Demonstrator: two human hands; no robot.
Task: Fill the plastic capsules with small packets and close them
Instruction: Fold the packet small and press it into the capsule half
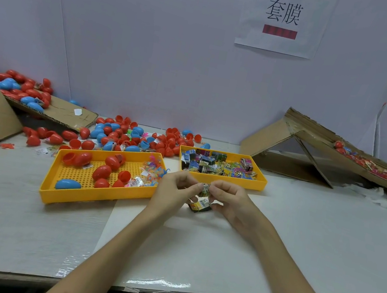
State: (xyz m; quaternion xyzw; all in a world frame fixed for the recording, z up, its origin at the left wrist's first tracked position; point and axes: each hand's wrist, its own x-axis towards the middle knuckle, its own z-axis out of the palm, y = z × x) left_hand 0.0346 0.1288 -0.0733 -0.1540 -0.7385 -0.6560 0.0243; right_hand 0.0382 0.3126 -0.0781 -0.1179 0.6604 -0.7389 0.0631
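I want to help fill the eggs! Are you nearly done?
Not nearly. A few capsules that look closed lie in the left tray. The left hand and right hand pinch small packets, with no capsule in hand yet. Many loose capsules wait behind, and the packet tray looks well stocked.

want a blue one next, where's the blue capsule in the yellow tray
Head view: the blue capsule lies in the near-left corner of the left yellow tray, in front of the red capsules and left of the left hand.
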